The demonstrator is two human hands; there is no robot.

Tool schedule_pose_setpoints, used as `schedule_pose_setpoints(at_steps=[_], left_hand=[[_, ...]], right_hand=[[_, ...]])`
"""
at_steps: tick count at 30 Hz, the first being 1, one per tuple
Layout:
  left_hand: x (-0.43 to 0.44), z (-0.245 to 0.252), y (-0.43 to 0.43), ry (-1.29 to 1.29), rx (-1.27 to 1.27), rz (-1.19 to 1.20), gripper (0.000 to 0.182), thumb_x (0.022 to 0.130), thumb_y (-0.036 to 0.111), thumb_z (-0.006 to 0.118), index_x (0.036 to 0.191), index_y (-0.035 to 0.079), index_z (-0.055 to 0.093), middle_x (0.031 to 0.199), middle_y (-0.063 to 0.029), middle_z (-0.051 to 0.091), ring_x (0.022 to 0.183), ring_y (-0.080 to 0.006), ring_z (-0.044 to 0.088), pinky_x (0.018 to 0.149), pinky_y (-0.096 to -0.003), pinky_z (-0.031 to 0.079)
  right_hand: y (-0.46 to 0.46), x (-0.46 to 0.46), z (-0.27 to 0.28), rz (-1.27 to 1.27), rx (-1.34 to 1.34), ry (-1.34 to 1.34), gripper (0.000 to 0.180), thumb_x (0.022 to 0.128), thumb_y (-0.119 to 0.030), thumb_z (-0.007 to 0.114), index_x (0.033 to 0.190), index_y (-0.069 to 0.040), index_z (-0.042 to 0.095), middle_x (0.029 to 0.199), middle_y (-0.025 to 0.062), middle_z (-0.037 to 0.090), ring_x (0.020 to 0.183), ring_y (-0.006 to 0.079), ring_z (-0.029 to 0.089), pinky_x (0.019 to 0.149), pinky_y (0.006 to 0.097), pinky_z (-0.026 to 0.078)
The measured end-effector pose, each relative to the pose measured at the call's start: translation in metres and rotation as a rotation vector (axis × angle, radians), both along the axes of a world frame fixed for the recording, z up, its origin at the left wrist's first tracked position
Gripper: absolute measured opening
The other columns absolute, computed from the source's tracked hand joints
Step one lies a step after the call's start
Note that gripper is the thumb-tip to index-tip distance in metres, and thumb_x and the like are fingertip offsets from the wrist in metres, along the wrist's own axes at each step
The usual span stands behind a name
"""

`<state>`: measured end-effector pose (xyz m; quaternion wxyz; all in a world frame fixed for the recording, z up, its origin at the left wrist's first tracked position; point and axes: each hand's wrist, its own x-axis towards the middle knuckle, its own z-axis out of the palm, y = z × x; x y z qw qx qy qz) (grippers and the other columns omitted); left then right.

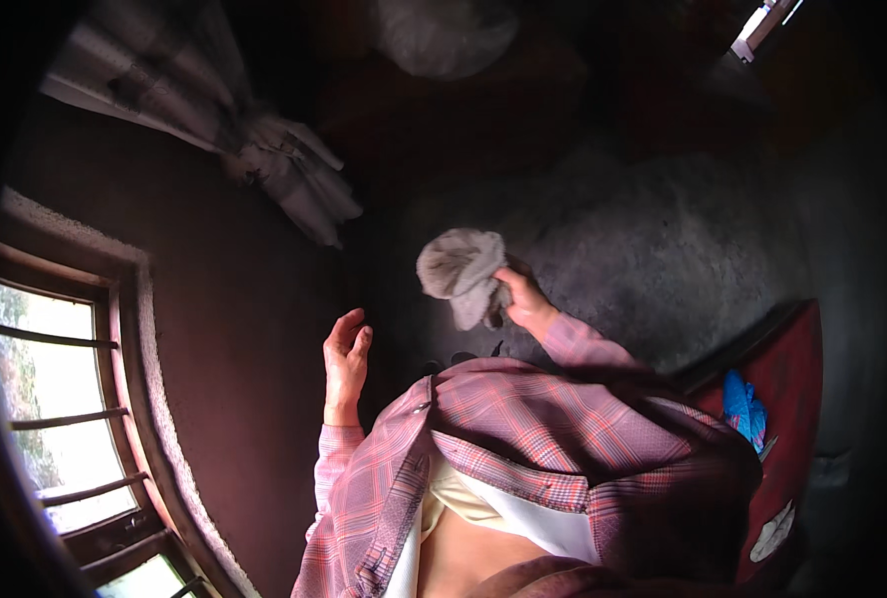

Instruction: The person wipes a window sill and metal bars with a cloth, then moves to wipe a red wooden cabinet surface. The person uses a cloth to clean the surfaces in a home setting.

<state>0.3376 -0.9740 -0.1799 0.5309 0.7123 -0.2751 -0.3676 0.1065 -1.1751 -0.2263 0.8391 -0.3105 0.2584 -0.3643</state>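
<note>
A crumpled pale cloth (460, 267) hangs from my right hand (527, 297), pinched between the thumb and fingers. Its thick folds look greyish and stained in places. The cloth is held in the air above the dark floor (623, 254). My left hand (348, 357) is raised near the wall, holding nothing, with the thumb apart from the bent fingers. Both forearms come out of a plaid jacket (526, 404) that I wear. Much of the room beyond my hands is too dark to make out.
A barred window (62, 418) stands on the left in the wall (242, 389). A gathered curtain (279, 157) hangs at the upper left. On the right, a red surface (787, 418) carries a blue cloth (742, 407) and a pale object (774, 532). A whitish bundle (447, 34) sits at the top.
</note>
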Motion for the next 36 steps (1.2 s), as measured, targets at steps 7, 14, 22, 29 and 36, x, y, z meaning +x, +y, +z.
schedule_pose_setpoints(at_steps=[7, 14, 22, 29, 36], left_hand=[[0.011, -0.047, -0.059, 0.026, -0.058, -0.353, 0.031, 0.095, 0.019, 0.061, 0.122, 0.003, 0.060, 0.110, -0.0034, 0.065, 0.092, -0.0105, 0.060, 0.073, -0.0240, 0.046], [-0.052, -0.047, -0.140, 0.297, 0.153, -0.727, 0.033, 0.097, 0.023, 0.057, 0.122, 0.001, 0.059, 0.106, -0.0075, 0.067, 0.095, -0.0156, 0.064, 0.079, -0.0278, 0.049], [-0.170, -0.059, -0.239, 0.937, 0.320, -0.932, 0.059, 0.092, 0.050, 0.060, 0.131, 0.007, 0.049, 0.132, -0.0116, 0.055, 0.119, -0.0268, 0.054, 0.096, -0.0425, 0.044], [-0.276, -0.035, -0.353, 1.231, 0.064, -0.952, 0.070, 0.090, 0.053, 0.060, 0.144, 0.013, 0.039, 0.146, -0.0070, 0.042, 0.133, -0.0239, 0.041, 0.107, -0.0433, 0.035], [-0.306, -0.031, -0.452, 1.073, -0.080, -1.039, 0.090, 0.086, 0.053, 0.066, 0.150, 0.007, 0.024, 0.154, -0.0118, 0.029, 0.139, -0.0263, 0.031, 0.112, -0.0470, 0.029]], right_hand=[[0.010, -0.075, -0.003, -0.400, 0.072, -0.019, 0.033, 0.090, -0.019, 0.056, 0.117, 0.000, 0.059, 0.110, 0.0094, 0.065, 0.102, 0.0211, 0.062, 0.087, 0.0366, 0.049], [0.006, -0.114, 0.023, -0.666, -0.191, -0.040, 0.040, 0.090, -0.015, 0.054, 0.128, -0.004, 0.050, 0.125, 0.0109, 0.059, 0.116, 0.0237, 0.055, 0.101, 0.0400, 0.041], [-0.050, -0.172, -0.014, -0.708, -0.271, -0.061, 0.040, 0.095, -0.030, 0.049, 0.127, -0.005, 0.054, 0.126, 0.0088, 0.061, 0.118, 0.0239, 0.056, 0.104, 0.0400, 0.039], [-0.099, -0.245, 0.009, -0.702, -0.562, 0.594, 0.057, 0.076, 0.001, 0.070, 0.127, -0.001, 0.047, 0.123, 0.0091, 0.059, 0.115, 0.0170, 0.056, 0.100, 0.0328, 0.043], [-0.196, -0.283, 0.014, -0.569, -0.458, 0.512, 0.058, 0.076, -0.008, 0.074, 0.127, 0.000, 0.049, 0.122, 0.0073, 0.060, 0.113, 0.0155, 0.057, 0.097, 0.0314, 0.044]])
